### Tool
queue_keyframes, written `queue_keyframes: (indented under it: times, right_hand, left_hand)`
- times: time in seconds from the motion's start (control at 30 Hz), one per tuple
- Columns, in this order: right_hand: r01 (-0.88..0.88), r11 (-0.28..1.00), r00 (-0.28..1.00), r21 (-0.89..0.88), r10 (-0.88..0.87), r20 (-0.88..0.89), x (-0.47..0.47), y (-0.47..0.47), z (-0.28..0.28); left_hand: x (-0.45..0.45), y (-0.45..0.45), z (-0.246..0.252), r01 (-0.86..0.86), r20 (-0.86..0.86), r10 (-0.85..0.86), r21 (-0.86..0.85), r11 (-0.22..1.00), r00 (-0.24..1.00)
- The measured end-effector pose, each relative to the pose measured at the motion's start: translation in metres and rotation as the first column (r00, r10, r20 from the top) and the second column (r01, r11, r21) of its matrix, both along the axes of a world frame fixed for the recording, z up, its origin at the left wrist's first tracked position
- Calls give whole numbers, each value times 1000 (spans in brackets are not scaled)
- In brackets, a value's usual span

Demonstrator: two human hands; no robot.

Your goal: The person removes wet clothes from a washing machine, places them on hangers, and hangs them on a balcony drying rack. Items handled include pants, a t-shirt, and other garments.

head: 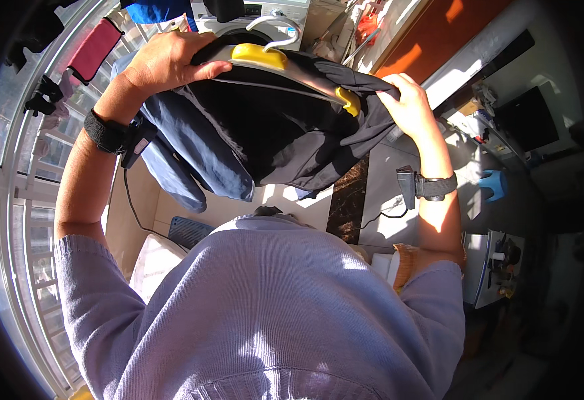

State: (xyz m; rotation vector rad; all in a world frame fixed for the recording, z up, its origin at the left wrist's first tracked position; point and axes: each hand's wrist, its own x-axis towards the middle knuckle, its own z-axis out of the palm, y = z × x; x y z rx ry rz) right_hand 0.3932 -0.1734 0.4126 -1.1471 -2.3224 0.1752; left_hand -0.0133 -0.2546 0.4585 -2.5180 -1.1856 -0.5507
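A black garment (292, 135) hangs spread before me on a clothes hanger (259, 56) with yellow grips and a pale metal hook. My left hand (174, 62) is closed around the garment and the hanger's left arm, the thumb lying along the bar. At the garment's right shoulder, my right hand (404, 102) pinches the black fabric just beyond the hanger's yellow end piece. Blue-grey cloth (202, 145) hangs below and behind my left hand, partly covered by the black garment.
Beyond the garment stands a white washing machine (272, 10). A barred window (36, 200) runs along the left, with a pink cloth (94, 50) hanging near it. A blue stool (493, 185) and a small cabinet (477, 270) stand at the right.
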Motion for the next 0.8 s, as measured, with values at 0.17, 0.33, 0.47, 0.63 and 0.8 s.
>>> queue_keyframes:
  times: [0.17,0.33,0.47,0.63,0.8]
  right_hand:
    - [174,982,965,-78,-186,-183,-12,6,-8]
    - [141,979,887,-150,-192,-420,-60,-9,10]
    - [-514,831,818,-213,400,-413,-113,-93,19]
    - [-523,852,822,16,509,-256,-86,-81,31]
    - [-88,941,965,326,162,-207,-45,-9,72]
  left_hand:
    - [-7,-10,-1,-188,-53,189,25,982,981]
    - [-3,-17,-23,-322,-12,323,52,945,946]
    - [0,-13,-26,-461,287,441,3,887,851]
    - [-24,-26,-21,-436,416,369,74,897,831]
    - [-26,-37,-11,-409,449,331,86,908,830]
